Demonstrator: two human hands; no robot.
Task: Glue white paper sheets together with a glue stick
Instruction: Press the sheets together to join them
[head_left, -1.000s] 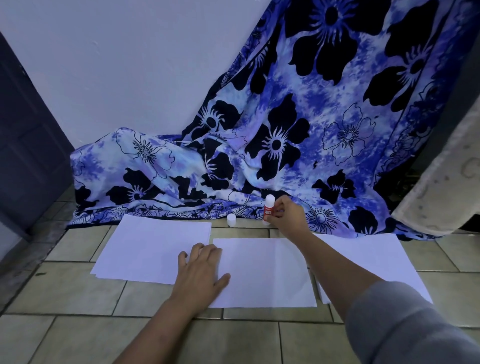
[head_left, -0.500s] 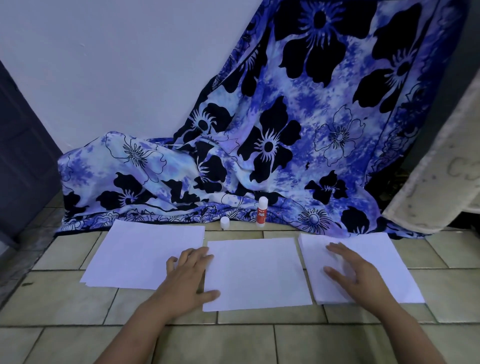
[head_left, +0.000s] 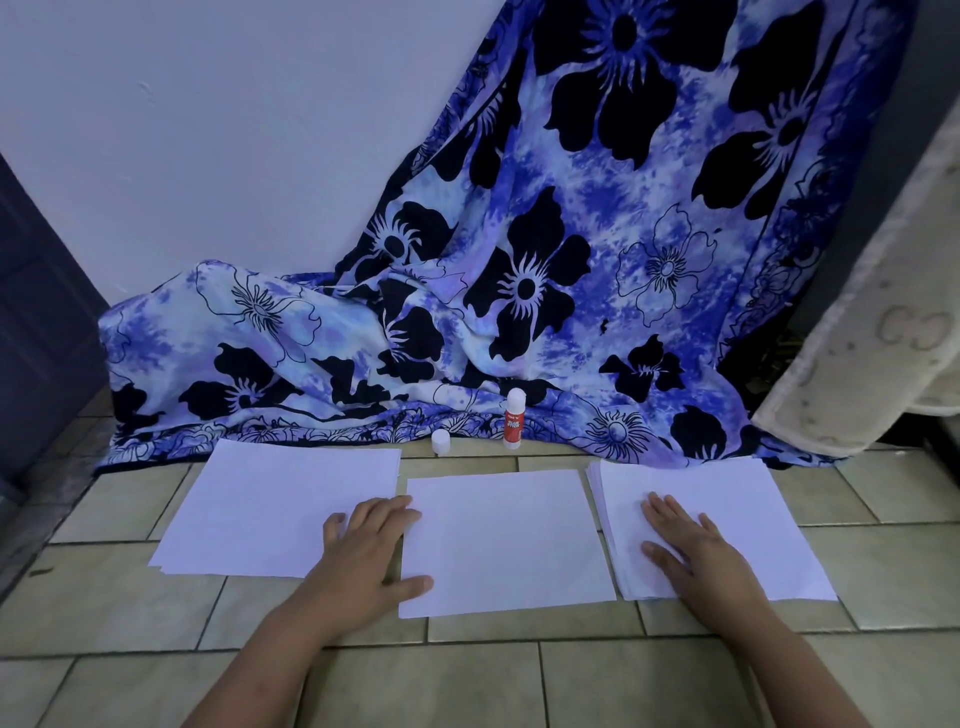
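The step in hand is judged to be the fetching of a fresh sheet for joining to the middle sheet (head_left: 509, 540). It would be done best if only the top leaf of the right stack (head_left: 753, 509) were slid off with flat fingers and the leaves beneath left square. Meanwhile the middle sheet should be kept pinned so that it cannot skate on the tiled floor (head_left: 467, 675). The new leaf should then be laid edge to edge and smoothed from the centre outward, so that no wrinkle is trapped. Whether glue is already spread on the middle sheet cannot be told.

The left hand (head_left: 374, 556) is released, fingers straight, and is laid flat across the middle sheet's left edge, its outer fingers over the left stack (head_left: 270, 509). The right hand (head_left: 691, 551) is likewise released and is laid palm down on the right stack; nothing is grasped by either. The glue stick (head_left: 514, 420) is stood upright beyond both hands, ahead of the gap between them and well apart from each, at the hem of the floral cloth (head_left: 597, 260). A small white cap (head_left: 440, 442) is seen near its left, ahead of the left hand.
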